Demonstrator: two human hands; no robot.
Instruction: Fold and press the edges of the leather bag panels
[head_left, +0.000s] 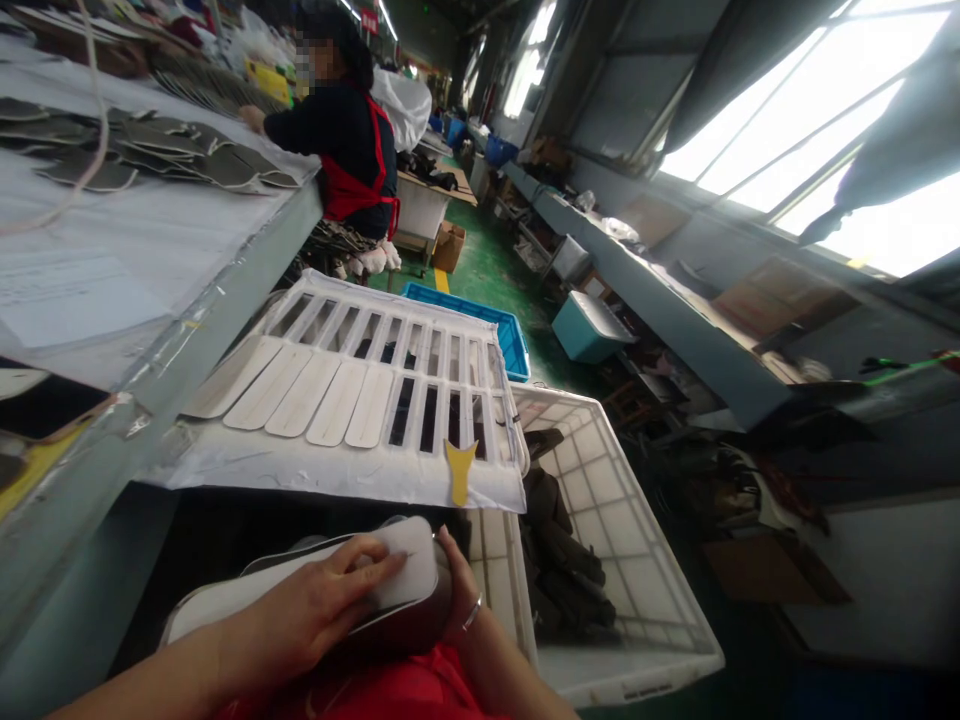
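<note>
Five white panels (300, 393) and one yellow forked piece (459, 472) on one slatted rack (330, 480).

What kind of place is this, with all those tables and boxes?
It looks like a workshop or small factory, maybe one that makes shoe or bag parts. You can see dark cut pieces piled on a long table, a person in a red apron, and a white plastic crate.

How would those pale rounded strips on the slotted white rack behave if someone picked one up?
The pale strips look thin at the edges, so one would probably feel light. They lie with straight, even outlines on the rack, which suggests some stiffness, though they might flex a little. Being flat, one would likely slide rather than roll.
</note>
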